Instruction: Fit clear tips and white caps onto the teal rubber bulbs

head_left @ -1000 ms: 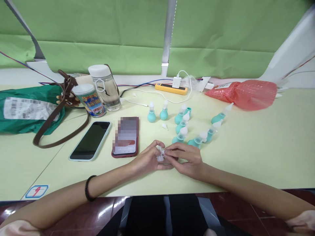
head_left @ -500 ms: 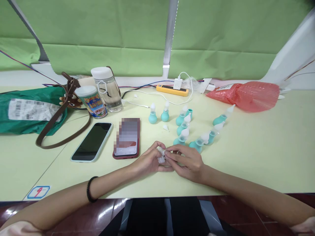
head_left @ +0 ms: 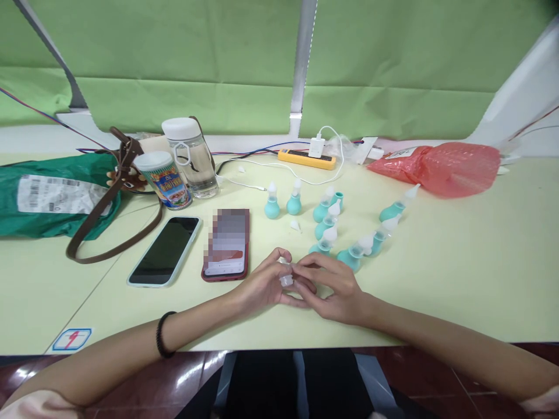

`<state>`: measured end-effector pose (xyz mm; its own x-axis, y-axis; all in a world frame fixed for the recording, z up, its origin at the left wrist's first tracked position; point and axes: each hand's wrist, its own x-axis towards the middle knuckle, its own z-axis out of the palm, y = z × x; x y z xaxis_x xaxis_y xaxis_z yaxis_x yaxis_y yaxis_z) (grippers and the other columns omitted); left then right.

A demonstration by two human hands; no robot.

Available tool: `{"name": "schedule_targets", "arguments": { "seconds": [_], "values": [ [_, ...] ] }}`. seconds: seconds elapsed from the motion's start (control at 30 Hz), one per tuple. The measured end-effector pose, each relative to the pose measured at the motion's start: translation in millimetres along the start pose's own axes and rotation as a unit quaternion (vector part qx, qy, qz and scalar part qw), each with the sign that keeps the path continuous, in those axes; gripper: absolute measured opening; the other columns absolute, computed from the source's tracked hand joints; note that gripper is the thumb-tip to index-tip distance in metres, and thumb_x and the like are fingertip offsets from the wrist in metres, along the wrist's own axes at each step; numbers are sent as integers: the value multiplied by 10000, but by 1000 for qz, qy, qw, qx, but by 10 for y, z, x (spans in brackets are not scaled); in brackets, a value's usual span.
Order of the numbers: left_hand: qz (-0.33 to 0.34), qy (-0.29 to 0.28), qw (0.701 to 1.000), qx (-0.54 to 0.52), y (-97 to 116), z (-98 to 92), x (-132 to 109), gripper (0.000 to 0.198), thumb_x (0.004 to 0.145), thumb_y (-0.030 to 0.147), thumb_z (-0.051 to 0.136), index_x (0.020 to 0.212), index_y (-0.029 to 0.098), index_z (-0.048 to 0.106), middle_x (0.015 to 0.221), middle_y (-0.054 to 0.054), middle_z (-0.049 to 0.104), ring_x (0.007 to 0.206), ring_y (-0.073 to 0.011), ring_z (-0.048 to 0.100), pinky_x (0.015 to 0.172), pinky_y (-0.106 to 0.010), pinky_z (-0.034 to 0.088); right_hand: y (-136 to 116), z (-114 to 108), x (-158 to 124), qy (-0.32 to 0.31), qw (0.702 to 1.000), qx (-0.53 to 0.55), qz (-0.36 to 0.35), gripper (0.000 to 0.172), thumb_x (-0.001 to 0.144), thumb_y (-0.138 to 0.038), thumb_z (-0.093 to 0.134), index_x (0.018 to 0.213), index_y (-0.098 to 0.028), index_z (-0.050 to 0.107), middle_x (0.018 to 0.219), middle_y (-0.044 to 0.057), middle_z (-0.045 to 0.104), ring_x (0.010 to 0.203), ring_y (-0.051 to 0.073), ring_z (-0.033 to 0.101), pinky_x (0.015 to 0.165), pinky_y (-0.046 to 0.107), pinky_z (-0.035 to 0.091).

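My left hand point(head_left: 265, 283) is closed around a small translucent plastic piece point(head_left: 286, 280), apparently the clear part of a nasal aspirator. The fingertips of my right hand point(head_left: 334, 288) press against its right side, partly covering it. Just beyond my right hand, several teal bulb aspirators point(head_left: 349, 259) with clear necks and whitish tips lie or lean on the table. Two more aspirators point(head_left: 271, 208) stand upright farther back. A loose white tip point(head_left: 296, 226) lies in front of them. An open teal bulb point(head_left: 337, 201) without a nozzle stands in the cluster.
Left of my hands lie a red-cased phone point(head_left: 227, 244) and a light-cased phone point(head_left: 165, 251). Behind them are a snack can point(head_left: 163, 180), a water bottle point(head_left: 192, 157), a brown strap point(head_left: 94, 224) and a green package point(head_left: 61, 195). A yellow power strip point(head_left: 305, 158) and red plastic bag point(head_left: 458, 169) sit at the back.
The fingers of both hands have shifted slightly around the translucent piece, which has turned a little. The view has moved slightly; everything on the table stays in place.
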<state>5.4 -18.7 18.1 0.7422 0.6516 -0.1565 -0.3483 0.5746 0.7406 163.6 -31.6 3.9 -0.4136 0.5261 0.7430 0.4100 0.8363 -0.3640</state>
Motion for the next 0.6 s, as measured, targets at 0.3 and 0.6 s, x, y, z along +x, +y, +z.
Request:
{"name": "schedule_targets", "arguments": {
  "seconds": [0.3,0.6],
  "values": [
    [7,-12,998,53,-28,-8,-6,121,717,142,394,797,203,327,671,4,600,597,-154,594,610,-378,474,-70,-16,36,-27,994,64,88,460,644,-232,620,1084,-168,502,733,25,565,622,111,511,538,241,447],
    [-18,-51,994,97,-57,-17,-26,197,694,157,375,859,215,283,694,7,600,546,-160,605,586,-372,458,-70,16,6,-37,993,67,86,396,617,-207,614,1004,-175,536,689,17,521,594,110,465,501,236,416]
  ]
}}
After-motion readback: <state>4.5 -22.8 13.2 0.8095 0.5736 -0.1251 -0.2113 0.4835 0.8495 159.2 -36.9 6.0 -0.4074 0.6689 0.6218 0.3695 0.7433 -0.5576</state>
